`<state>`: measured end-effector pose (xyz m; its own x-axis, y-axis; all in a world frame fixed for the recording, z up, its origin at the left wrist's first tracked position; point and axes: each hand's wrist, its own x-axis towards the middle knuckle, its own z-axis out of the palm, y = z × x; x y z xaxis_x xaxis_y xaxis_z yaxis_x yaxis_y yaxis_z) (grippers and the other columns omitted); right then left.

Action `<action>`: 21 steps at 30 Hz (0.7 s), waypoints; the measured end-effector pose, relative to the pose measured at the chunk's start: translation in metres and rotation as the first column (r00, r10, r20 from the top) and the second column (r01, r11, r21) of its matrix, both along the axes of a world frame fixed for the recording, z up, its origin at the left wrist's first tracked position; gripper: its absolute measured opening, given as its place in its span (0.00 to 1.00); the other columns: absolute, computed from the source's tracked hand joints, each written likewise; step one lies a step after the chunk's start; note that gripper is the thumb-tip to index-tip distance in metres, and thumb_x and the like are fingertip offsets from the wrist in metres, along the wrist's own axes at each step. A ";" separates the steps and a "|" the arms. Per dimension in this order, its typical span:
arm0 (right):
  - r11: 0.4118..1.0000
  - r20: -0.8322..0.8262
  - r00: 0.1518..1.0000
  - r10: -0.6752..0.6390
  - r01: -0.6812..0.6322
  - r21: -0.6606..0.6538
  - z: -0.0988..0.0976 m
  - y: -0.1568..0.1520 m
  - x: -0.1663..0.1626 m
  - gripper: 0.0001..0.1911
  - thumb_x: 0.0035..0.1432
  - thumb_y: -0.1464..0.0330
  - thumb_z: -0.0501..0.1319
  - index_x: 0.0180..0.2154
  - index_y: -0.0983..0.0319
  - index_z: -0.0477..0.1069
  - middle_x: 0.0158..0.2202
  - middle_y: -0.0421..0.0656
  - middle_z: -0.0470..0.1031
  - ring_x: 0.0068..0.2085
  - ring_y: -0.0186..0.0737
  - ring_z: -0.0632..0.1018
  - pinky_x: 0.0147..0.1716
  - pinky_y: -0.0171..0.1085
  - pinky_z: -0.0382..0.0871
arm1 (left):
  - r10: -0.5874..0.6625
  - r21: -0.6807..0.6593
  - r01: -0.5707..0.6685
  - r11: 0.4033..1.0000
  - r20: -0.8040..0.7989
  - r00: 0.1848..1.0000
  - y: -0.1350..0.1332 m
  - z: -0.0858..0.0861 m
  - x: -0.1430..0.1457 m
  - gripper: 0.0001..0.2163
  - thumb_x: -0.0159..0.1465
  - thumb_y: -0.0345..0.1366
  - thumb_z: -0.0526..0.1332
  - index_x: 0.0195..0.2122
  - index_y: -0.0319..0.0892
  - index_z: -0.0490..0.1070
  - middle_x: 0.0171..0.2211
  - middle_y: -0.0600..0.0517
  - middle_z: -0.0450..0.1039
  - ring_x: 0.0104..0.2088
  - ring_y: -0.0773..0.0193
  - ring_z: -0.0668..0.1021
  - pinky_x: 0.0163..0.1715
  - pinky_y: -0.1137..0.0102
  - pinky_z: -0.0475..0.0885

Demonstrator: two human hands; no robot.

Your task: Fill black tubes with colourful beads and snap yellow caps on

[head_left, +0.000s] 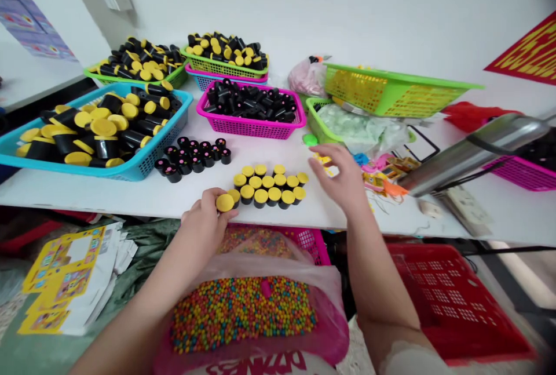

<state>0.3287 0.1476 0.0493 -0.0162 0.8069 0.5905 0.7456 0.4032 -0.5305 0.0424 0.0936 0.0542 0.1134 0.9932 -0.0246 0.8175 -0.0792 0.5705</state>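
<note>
My left hand point(204, 218) is closed round a small black tube with a yellow cap point(225, 202) at the table's front edge, beside a cluster of several yellow-capped black tubes point(269, 185) standing upright. My right hand point(341, 181) hovers open, fingers spread, just right of that cluster and above small colourful toys point(382, 169). A group of uncapped black tubes point(193, 157) stands to the left. Below my arms, a pink bag of multicoloured beads point(245, 311) lies in my lap.
A blue basket point(143, 163) and green baskets point(176, 76) hold capped tubes; a pink basket point(249, 126) holds black tubes. More green baskets point(391, 97) stand at the right, a red crate point(456, 305) below, yellow printed sheets point(65, 282) at the lower left, a metal cylinder point(473, 152) on the right.
</note>
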 end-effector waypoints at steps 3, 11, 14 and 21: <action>0.846 0.362 0.852 -0.379 0.477 -0.237 -0.009 0.041 0.059 0.16 0.63 0.69 0.53 0.47 0.65 0.75 0.46 0.53 0.77 0.47 0.47 0.77 0.48 0.43 0.69 | 0.021 -0.129 -0.044 0.991 -0.176 0.984 0.011 -0.009 0.007 0.15 0.67 0.36 0.54 0.52 0.35 0.57 0.45 0.32 0.74 0.47 0.43 0.78 0.44 0.56 0.69; 0.791 0.489 0.814 -0.313 0.509 -0.340 -0.046 0.077 0.103 0.20 0.54 0.73 0.62 0.50 0.69 0.75 0.40 0.58 0.79 0.39 0.52 0.79 0.39 0.43 0.69 | 0.002 -0.099 -0.015 0.995 -0.123 0.992 0.029 -0.018 0.011 0.27 0.68 0.41 0.55 0.62 0.35 0.44 0.55 0.29 0.69 0.53 0.43 0.75 0.50 0.53 0.66; 0.875 0.414 0.839 -0.353 0.452 -0.171 -0.045 0.079 0.113 0.17 0.54 0.72 0.63 0.47 0.67 0.77 0.42 0.57 0.78 0.36 0.46 0.78 0.37 0.39 0.69 | -0.033 -0.040 0.031 0.999 -0.029 0.999 0.040 -0.007 -0.004 0.26 0.70 0.44 0.49 0.64 0.36 0.44 0.55 0.33 0.70 0.51 0.47 0.76 0.49 0.56 0.67; 0.894 0.168 0.946 -0.278 0.190 0.407 -0.007 0.044 0.082 0.04 0.51 0.66 0.70 0.32 0.58 0.82 0.29 0.45 0.77 0.27 0.36 0.77 0.28 0.34 0.69 | 0.085 0.301 0.059 0.952 -0.442 0.893 0.107 0.016 -0.004 0.18 0.66 0.40 0.56 0.56 0.45 0.67 0.52 0.37 0.63 0.53 0.40 0.66 0.50 0.53 0.62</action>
<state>0.4103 0.1916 0.0424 -0.0172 0.5171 0.8558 0.9214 0.3405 -0.1872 0.0384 0.2005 0.0705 0.1488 0.9621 0.2284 0.9798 -0.1747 0.0974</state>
